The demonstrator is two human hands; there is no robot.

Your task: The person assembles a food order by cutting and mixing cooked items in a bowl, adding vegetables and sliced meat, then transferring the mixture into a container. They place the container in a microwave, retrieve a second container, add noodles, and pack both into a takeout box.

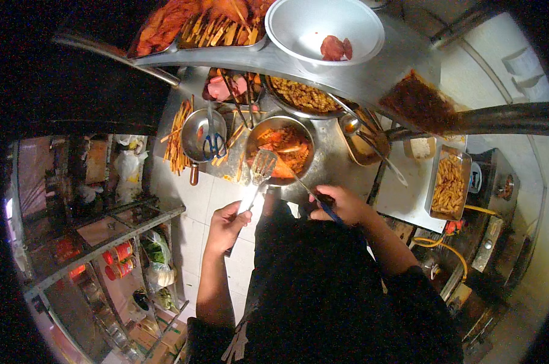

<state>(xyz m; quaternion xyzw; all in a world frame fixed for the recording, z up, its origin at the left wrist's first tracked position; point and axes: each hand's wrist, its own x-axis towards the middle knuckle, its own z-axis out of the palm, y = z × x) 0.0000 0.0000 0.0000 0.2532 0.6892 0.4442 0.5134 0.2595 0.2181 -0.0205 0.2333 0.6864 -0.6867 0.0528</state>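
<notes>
Fingers [235, 213] of our left hand [226, 225] pinch the slotted spatula [262, 167] handle; our right hand [341, 203] curls around blue-handled tongs [304, 188]. Both tools reach ahead into the steel bowl [280, 148] of orange food on the worktop [335, 167].

top trays of red food [183, 24] cut off by frame edge, shelf items [120, 258] too blurred

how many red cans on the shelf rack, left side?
2 red cans show clearly. One lies on the metal rack left of the left hand; the other lies just below it. More may be hidden in the dark shelves further left.
</notes>
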